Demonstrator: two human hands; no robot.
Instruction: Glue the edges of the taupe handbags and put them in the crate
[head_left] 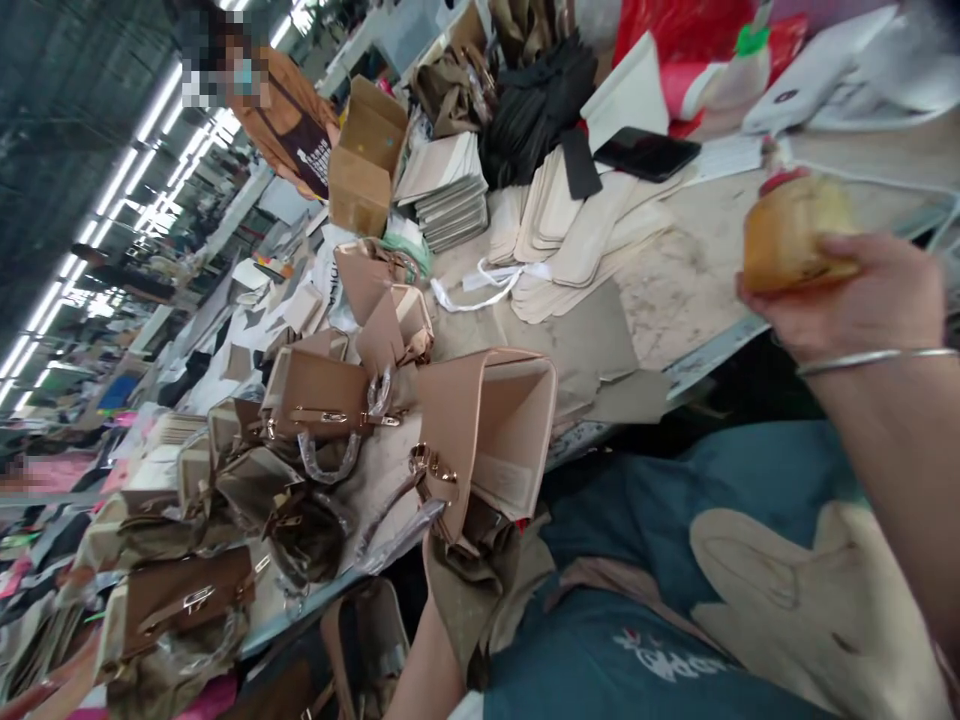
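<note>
On the right, my right hand (870, 300) is closed around a squat, see-through bottle (795, 225) with amber contents and a red top. The bottle is held above the table's front edge. My left forearm (431, 650) reaches up under a brown handbag (450, 410), whose side and hanging olive lining (480, 570) cover the fingers. That handbag stands open at the table edge, its pale inside turned toward me. Its plastic-wrapped handle (401, 530) lies toward the left.
Several more brown handbags (319, 390) crowd the table on the left. Farther back are stacked pale panels (450, 195), loose panels (592, 225), a phone (646, 153), black fabric (532, 100) and a cardboard box (367, 160). A person in an apron (300, 140) stands beyond.
</note>
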